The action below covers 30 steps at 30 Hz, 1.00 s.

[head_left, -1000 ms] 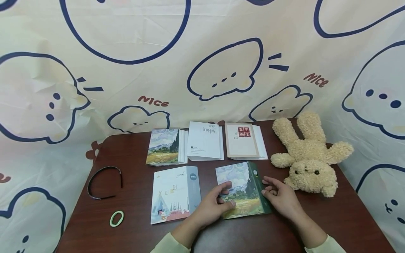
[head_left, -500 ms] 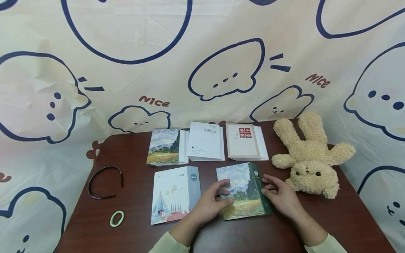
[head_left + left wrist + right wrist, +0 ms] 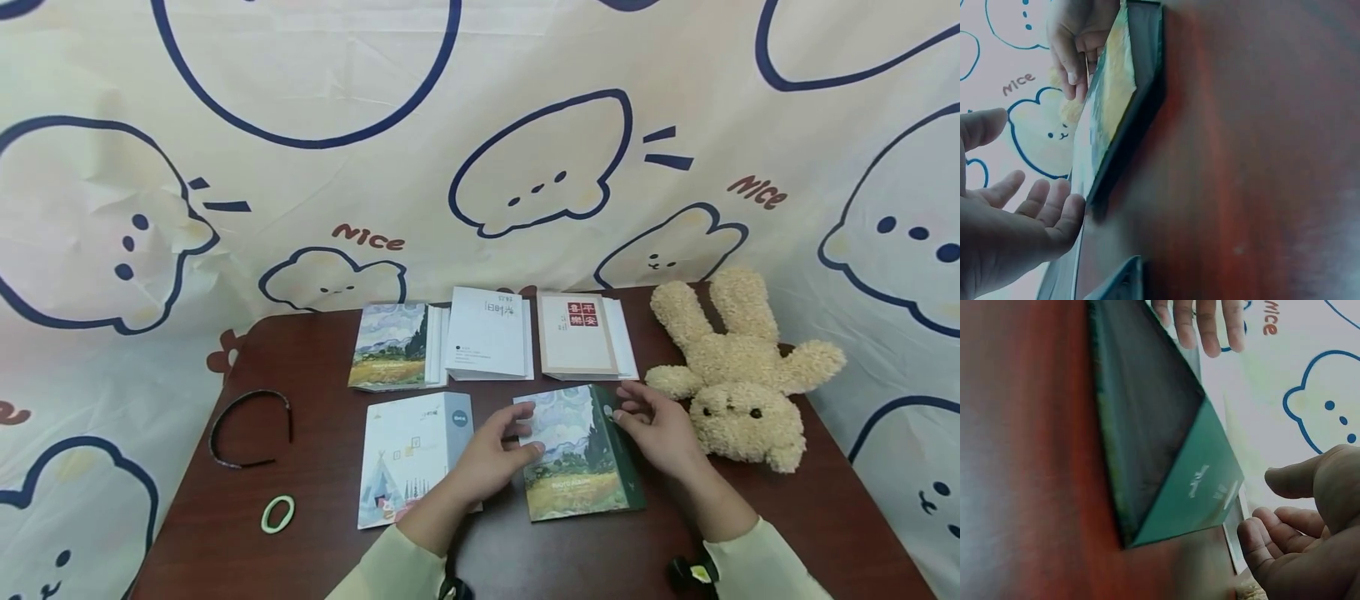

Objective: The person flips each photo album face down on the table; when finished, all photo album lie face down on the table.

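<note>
A photo album (image 3: 566,471) with a painted landscape cover and a green spine lies on the brown table in front of me. My left hand (image 3: 487,458) is at its left edge, fingers spread and relaxed. In the left wrist view the little finger is close to the album's edge; whether it touches I cannot tell. My right hand (image 3: 663,433) is beside the green spine, fingers loosely bent. The right wrist view shows the spine (image 3: 1194,487) apart from the thumb, with nothing gripped. To the left lies a pale album (image 3: 405,458) with a tent drawing, partly behind my left wrist.
Along the back stand another landscape album (image 3: 388,346), a white album (image 3: 486,333) and a beige one with red characters (image 3: 577,337). A plush rabbit (image 3: 735,367) lies at the right. A black headband (image 3: 213,433) and a green ring (image 3: 277,514) lie left.
Both hands have moved away from me along the landscape album's sides. My left thumb has come off the cover's lower part. The album stays about where it was.
</note>
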Motion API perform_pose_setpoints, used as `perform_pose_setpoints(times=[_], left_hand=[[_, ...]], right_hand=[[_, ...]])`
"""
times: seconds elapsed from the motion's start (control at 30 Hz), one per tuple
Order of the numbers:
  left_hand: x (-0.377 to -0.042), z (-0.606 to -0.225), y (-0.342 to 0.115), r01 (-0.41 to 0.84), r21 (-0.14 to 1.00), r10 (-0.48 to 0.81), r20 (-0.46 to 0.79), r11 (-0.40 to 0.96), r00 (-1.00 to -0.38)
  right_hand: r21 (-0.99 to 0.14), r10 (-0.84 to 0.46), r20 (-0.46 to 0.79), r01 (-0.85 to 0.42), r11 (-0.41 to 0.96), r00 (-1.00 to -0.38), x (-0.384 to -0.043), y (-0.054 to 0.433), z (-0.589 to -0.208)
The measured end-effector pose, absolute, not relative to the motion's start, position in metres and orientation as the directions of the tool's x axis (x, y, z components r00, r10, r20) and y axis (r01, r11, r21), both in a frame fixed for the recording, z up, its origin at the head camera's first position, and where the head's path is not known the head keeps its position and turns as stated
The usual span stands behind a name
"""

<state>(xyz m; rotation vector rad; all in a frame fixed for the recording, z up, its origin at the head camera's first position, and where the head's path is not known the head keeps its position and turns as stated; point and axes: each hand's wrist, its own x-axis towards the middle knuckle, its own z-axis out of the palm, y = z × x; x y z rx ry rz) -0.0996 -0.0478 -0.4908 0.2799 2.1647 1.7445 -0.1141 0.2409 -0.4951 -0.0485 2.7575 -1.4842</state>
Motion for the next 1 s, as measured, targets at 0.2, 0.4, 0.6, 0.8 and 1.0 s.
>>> perform_pose_setpoints(times=[0.2,0.4,0.6,0.8,1.0], left_hand=[[-0.11,-0.487,-0.042,-0.078,0.963,0.324,-0.162,0.259,-0.932],[-0.123,-0.485,-0.032,-0.096,0.958,0.285,-0.175,0.27,-0.942],[-0.139,-0.481,-0.022,-0.13,0.949,0.223,-0.198,0.286,-0.955],[-0.151,-0.482,-0.016,-0.167,0.949,0.209,-0.226,0.266,-0.951],[-0.162,-0.482,-0.012,-0.197,0.948,0.195,-0.248,0.251,-0.949]], right_hand=[[-0.848,-0.009,-0.012,0.005,0.53,-1.0,-0.134,0.238,-0.493],[-0.831,0.011,-0.023,0.025,0.555,-1.0,-0.15,0.232,-0.489],[-0.793,0.065,-0.057,0.085,0.603,-0.996,-0.167,0.227,-0.49],[-0.769,0.097,-0.087,0.128,0.626,-0.992,-0.182,0.225,-0.49],[-0.75,0.109,-0.128,0.168,0.64,-0.986,-0.195,0.224,-0.491]])
